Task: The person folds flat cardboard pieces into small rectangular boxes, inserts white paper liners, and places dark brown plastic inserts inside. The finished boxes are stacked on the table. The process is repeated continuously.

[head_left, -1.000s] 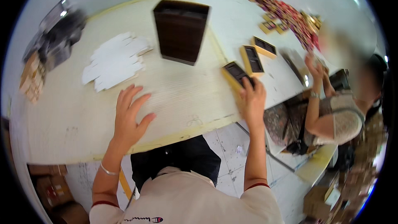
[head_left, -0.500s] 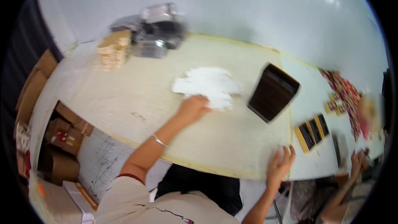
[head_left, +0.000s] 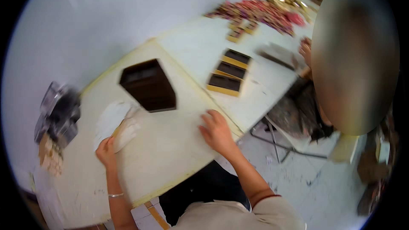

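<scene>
At the left of the table, my left hand (head_left: 106, 151) is closed at the near edge of a spread of thin white pieces (head_left: 113, 117). Its fingers pinch a thin, pale piece with a yellow edge (head_left: 121, 128); blur hides its exact kind. My right hand (head_left: 218, 133) hovers by the table's near right side, fingers apart, holding nothing. Between the white pieces and a row of small boxes stands a tall dark brown box (head_left: 155, 91). Three small yellow boxes with dark tops (head_left: 225, 83) lie beyond my right hand.
Clear-wrapped grey packs (head_left: 59, 110) and a stack of cream pieces (head_left: 51, 157) stand at the left. A heap of small red and pink items (head_left: 260, 12) lies at the far right, with small yellow boxes (head_left: 235, 34) beside it. Another person's hand (head_left: 306, 51) shows at right.
The view has swung to the right. My left hand now has a yellow-edged piece raised from the white spread; my right hand has moved farther in over the table.
</scene>
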